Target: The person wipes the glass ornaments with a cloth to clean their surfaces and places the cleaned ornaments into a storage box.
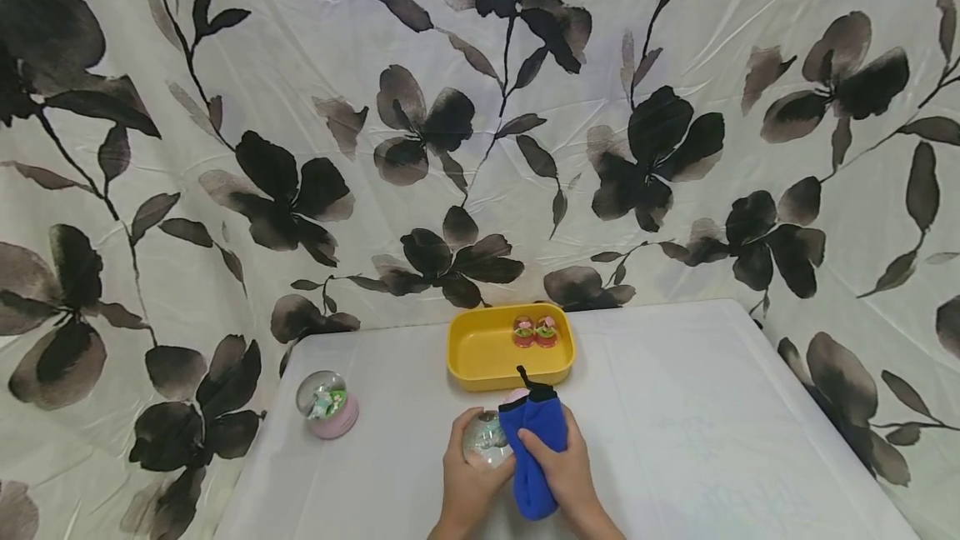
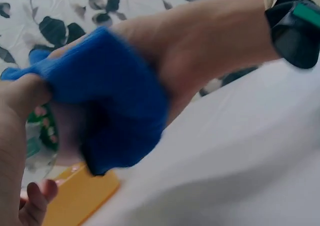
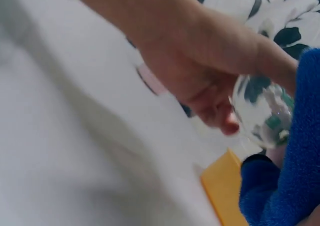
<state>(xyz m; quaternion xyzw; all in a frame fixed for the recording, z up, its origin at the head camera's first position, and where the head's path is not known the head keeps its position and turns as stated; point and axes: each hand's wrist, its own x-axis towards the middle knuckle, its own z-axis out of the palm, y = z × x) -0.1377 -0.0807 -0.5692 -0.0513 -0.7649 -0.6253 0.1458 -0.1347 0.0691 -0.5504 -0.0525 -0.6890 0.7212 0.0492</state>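
Observation:
In the head view my left hand [image 1: 471, 477] holds a clear snow globe [image 1: 486, 440], its fingers and thumb around the glass dome. My right hand [image 1: 573, 469] grips a blue cloth [image 1: 534, 448] with black edging and a black loop, thumb pressed on its front. The cloth lies against the globe and hides most of its pink base. In the left wrist view the blue cloth [image 2: 110, 95] wraps over that base. The right wrist view has the glass dome [image 3: 262, 108] beside the left hand [image 3: 200, 60], with blue fabric [image 3: 310, 151] at the right edge.
Behind the hands stands a yellow tray [image 1: 480, 372] with two small red-based globes [image 1: 535, 332] in its right part. A second snow globe [image 1: 327, 405] on a pink base stands at the left of the white table [image 1: 720, 423]. A floral curtain [image 1: 540, 182] hangs behind.

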